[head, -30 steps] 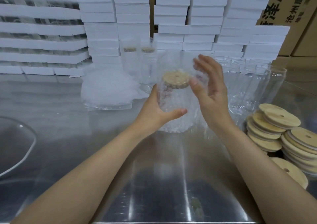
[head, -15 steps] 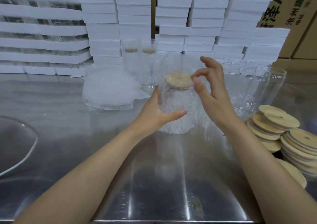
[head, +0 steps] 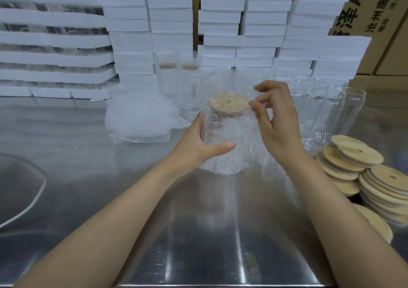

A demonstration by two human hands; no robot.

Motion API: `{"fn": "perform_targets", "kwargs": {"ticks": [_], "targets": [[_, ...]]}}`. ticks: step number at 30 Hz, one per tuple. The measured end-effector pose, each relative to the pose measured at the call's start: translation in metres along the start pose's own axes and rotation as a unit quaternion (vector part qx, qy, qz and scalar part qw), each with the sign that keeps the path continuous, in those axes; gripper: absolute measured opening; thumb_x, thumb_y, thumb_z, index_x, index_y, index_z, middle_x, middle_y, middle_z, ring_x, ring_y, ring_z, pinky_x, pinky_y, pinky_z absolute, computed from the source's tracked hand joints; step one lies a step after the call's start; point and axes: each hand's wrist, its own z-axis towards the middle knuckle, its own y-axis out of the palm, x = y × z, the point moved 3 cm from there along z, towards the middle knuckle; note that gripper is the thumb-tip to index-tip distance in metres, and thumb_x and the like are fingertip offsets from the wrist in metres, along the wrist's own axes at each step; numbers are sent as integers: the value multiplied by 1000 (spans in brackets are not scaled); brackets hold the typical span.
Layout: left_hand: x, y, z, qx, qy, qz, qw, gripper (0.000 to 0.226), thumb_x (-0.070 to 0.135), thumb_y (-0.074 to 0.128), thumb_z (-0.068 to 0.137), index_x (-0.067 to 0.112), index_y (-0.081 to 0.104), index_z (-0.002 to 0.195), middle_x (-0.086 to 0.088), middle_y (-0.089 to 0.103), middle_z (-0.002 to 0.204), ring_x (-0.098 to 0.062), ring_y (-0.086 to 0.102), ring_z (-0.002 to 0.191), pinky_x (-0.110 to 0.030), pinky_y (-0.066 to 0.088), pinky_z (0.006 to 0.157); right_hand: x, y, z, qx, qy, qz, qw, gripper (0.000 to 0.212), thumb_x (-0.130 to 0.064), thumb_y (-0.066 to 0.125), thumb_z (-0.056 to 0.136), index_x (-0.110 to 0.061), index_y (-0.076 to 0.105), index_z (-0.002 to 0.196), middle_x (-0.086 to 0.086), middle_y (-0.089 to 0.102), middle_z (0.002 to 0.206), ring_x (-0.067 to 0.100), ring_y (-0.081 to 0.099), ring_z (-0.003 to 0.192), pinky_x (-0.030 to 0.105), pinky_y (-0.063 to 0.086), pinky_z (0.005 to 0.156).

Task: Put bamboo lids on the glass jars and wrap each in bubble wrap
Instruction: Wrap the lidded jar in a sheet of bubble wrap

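Note:
A glass jar with a bamboo lid stands upright on the steel table, inside a sleeve of bubble wrap that rises above the lid. My left hand grips the wrapped jar from the left, thumb across its front. My right hand is at the upper right of the jar, its curled fingers pinching the wrap's top edge beside the lid.
Bamboo lids are stacked at the right. Bare glass jars stand behind the right hand. A pile of bubble wrap and two wrapped jars sit at the back, before stacked white foam boxes. A glass rim lies at left.
My right hand went from spread open beside the jar to curled fingers pinching the wrap's top edge. The left hand kept its grip on the jar.

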Motion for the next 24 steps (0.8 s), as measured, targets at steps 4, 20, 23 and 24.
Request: {"fn": "perform_targets", "kwargs": {"ticks": [4, 20, 23, 24], "targets": [[-3, 2, 1, 2, -14, -3, 1000, 70, 44, 84, 66, 50, 41, 121, 34, 56, 118, 13, 54, 112, -4, 42, 89, -3, -9, 5, 115, -7, 96, 989, 10, -13, 47, 101, -14, 51, 92, 0, 48, 108, 16, 54, 103, 23, 41, 86], [-7, 6, 1, -34, -50, -49, 997, 89, 38, 87, 63, 25, 37, 136, 16, 56, 129, 4, 55, 117, -15, 46, 93, 30, 23, -29, -322, 372, 81, 867, 27, 2, 51, 91, -9, 69, 108, 0, 71, 104, 11, 65, 95, 16, 52, 81], [-6, 8, 1, -6, -56, -54, 997, 88, 37, 85, 60, 22, 38, 133, 13, 56, 122, 9, 57, 109, -11, 46, 88, 32, 29, -36, -373, 364, 26, 853, 26, 1, 44, 95, -8, 68, 103, 3, 69, 101, 18, 63, 93, 18, 51, 80], [-6, 7, 1, 9, -56, -53, 997, 82, 35, 83, 60, 23, 40, 129, 13, 58, 119, 8, 58, 107, -11, 46, 86, 37, 31, -37, -379, 366, 7, 850, 26, -2, 43, 97, -3, 65, 110, 11, 68, 111, 25, 63, 104, 30, 50, 94]]}}
